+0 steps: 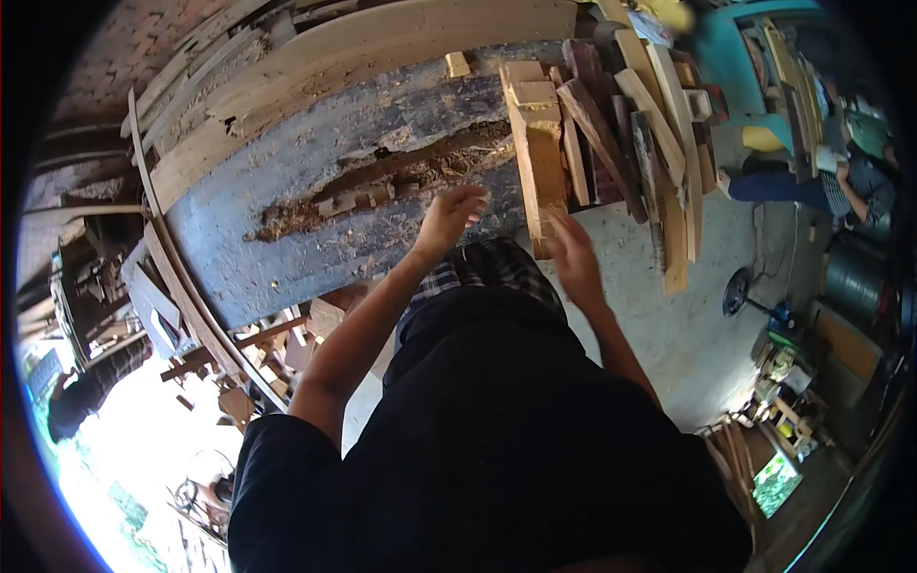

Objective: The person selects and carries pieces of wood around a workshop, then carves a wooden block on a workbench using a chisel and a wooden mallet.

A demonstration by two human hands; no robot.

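Observation:
Over the near edge of a worn blue-grey bench, my left hand (451, 222) hovers with its fingers loosely bent and apart, and nothing clear shows in it. Slightly blurred, my right hand (575, 256) is beside the lower end of a long light wooden piece (545, 153), its fingers stretched upward; contact with the wood cannot be made out. Between the hands lies the near end of that piece. A rough brown hollow (382, 183) with wood debris runs along the bench top (229, 215), left of the piece.
Several wooden strips (659, 143) lie at the bench's right end. A small wood block (458, 64) sits near the far side, by long planks (315, 62). Another person (855, 186) is at the far right, beyond a standing fan (736, 291). Wood offcuts (236, 405) are at lower left.

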